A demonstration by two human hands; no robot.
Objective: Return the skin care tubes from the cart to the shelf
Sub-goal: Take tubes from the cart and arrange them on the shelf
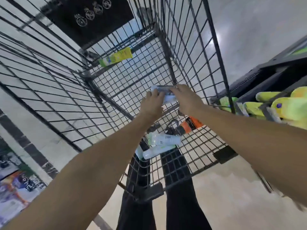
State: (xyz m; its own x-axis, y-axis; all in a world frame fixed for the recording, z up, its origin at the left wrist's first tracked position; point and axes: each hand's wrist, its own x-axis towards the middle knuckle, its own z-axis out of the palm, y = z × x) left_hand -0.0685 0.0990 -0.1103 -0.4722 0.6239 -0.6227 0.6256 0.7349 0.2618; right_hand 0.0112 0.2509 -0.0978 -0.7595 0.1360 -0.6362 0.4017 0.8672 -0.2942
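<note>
I look straight down into a wire shopping cart point(126, 75). Both hands reach into it and meet over pale blue-white skin care tubes point(167, 97) near the middle of the basket. My left hand point(152, 104) and my right hand point(186, 100) each have fingers curled around these tubes. A yellow-green tube point(116, 58) lies at the far end of the cart floor. Close to me lie white tubes point(162, 141) and an orange tube point(191, 125) with a dark cap.
A shelf point(272, 77) with yellow-green products point(285, 105) stands at the right, just outside the cart's wire wall. A black sign point(89, 15) hangs on the cart's far end. My dark-trousered legs show beneath the basket. Colourful packages point(15, 188) sit at the lower left.
</note>
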